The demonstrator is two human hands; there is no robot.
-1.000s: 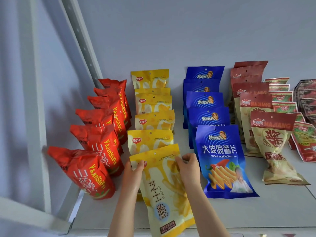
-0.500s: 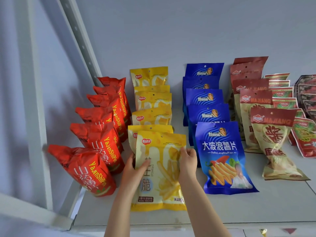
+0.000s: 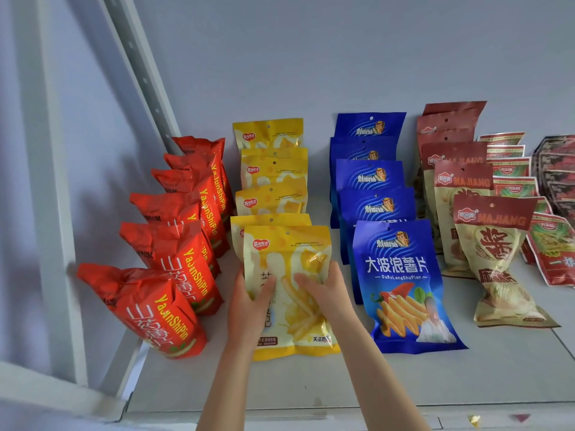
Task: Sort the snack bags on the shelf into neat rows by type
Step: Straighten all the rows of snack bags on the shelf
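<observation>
**A:** Where was the front yellow bag (image 3: 289, 253)?

**B:** You had it upright at the near end of the yellow row (image 3: 270, 197). Its bottom seam was on the shelf (image 3: 342, 384) and it overlapped the bag just behind.

**A:** And the hands?

**B:** Your left hand (image 3: 249, 306) pinched the left edge, with the thumb over the front. Your right hand (image 3: 326, 290) clasped the right edge, digits curled onto the printed face. Neither was spread flat.

**A:** How would it handle?

**B:** I'd judge it light and puffy: thin glossy film with air and brittle sticks inside. The film looked slick, so a loose hold could slide, and a hard squeeze would likely crush the contents. The side seams, where you held it, or the flat top seal were the safest places to grip. The belly was not.

**A:** What stood around it?

**B:** To its left, the red row (image 3: 174, 253) ran from near to far toward the upright post (image 3: 137, 73). To its right was the blue row (image 3: 373, 206), whose nearest bag sat just beside your right hand; I couldn't tell if they touched. Farther right came the MAJIANG bags (image 3: 494, 253), then the green-and-red packets (image 3: 510, 169) and the dark packets (image 3: 557, 169).

**A:** What was left to do?

**B:** By my reading, only to square the bag with its row and release it gently so it didn't tip forward.
</observation>
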